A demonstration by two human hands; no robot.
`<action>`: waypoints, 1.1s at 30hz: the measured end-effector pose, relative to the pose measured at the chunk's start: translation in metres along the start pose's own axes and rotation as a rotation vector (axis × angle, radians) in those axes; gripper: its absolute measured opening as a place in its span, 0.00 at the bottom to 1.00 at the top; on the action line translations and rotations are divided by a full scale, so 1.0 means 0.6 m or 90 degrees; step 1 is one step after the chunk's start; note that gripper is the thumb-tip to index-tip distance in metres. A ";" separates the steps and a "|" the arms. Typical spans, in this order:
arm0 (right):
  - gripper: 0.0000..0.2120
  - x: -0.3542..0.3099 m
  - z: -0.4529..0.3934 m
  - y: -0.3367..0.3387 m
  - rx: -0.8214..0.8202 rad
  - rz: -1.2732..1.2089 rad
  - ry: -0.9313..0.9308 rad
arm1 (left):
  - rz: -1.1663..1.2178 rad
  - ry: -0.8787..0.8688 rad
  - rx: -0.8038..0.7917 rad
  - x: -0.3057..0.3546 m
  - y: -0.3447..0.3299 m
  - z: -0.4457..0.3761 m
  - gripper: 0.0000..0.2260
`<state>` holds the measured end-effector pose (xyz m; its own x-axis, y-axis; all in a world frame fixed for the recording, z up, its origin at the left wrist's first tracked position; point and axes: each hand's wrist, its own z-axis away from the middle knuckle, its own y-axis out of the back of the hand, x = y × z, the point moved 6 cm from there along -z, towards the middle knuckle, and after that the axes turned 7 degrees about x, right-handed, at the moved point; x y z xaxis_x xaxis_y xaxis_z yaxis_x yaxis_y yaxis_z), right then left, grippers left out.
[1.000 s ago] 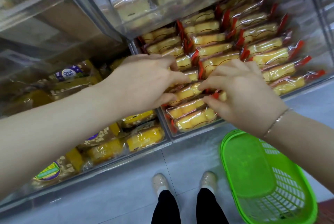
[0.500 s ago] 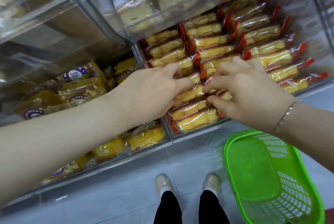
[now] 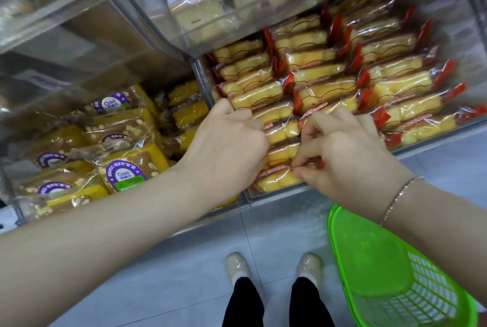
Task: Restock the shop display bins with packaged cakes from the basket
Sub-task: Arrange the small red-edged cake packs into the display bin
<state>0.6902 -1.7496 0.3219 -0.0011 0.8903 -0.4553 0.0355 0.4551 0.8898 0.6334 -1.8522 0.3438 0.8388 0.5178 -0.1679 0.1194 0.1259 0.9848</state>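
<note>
A clear display bin [image 3: 279, 199] holds rows of yellow packaged cakes [image 3: 324, 89] in clear wrappers with red ends. Both hands are at the bin's front left rows. My left hand [image 3: 226, 147] curls around the left ends of the front cakes [image 3: 280, 131]. My right hand [image 3: 342, 152] pinches the wrapper edge of the frontmost cake [image 3: 276, 179] between thumb and fingers. The green basket [image 3: 374, 268] sits on the floor at lower right, and no cakes show inside it.
A neighbouring bin on the left holds nut-topped cakes with purple labels [image 3: 123, 168]. An upper clear bin [image 3: 216, 10] of pale cakes overhangs the yellow rows. My shoes [image 3: 237, 266] stand on grey floor tiles beside the basket.
Both hands have slid down toward the front of the bin, and the fingers have tightened on the front cakes. The view has shifted slightly downward.
</note>
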 end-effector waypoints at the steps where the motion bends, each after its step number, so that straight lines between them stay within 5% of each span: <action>1: 0.04 -0.002 -0.001 -0.003 0.003 0.010 0.001 | 0.014 0.009 0.017 -0.003 0.004 0.001 0.09; 7: 0.06 -0.016 -0.010 -0.016 -0.026 0.081 -0.002 | 0.035 0.019 0.025 -0.004 0.006 0.008 0.07; 10: 0.05 0.010 -0.007 0.015 0.026 -0.064 -0.033 | 0.050 0.035 0.026 -0.005 0.010 0.008 0.07; 13: 0.14 0.061 -0.005 0.055 0.139 -0.085 -0.059 | 0.070 0.065 0.014 -0.001 0.004 0.017 0.07; 16: 0.20 0.085 -0.013 0.048 0.072 0.023 0.017 | 0.068 0.087 -0.001 0.006 -0.004 0.026 0.07; 21: 0.14 0.099 -0.017 0.049 0.036 0.071 0.086 | 0.060 0.092 -0.006 0.011 0.004 0.025 0.08; 33: 0.04 0.100 -0.052 0.060 0.118 0.136 0.153 | 0.207 0.164 0.155 0.041 0.009 -0.073 0.15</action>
<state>0.6601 -1.6793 0.3279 -0.2076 0.9532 -0.2197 0.2408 0.2674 0.9330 0.6313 -1.8020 0.3429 0.6978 0.6945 0.1756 0.0191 -0.2630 0.9646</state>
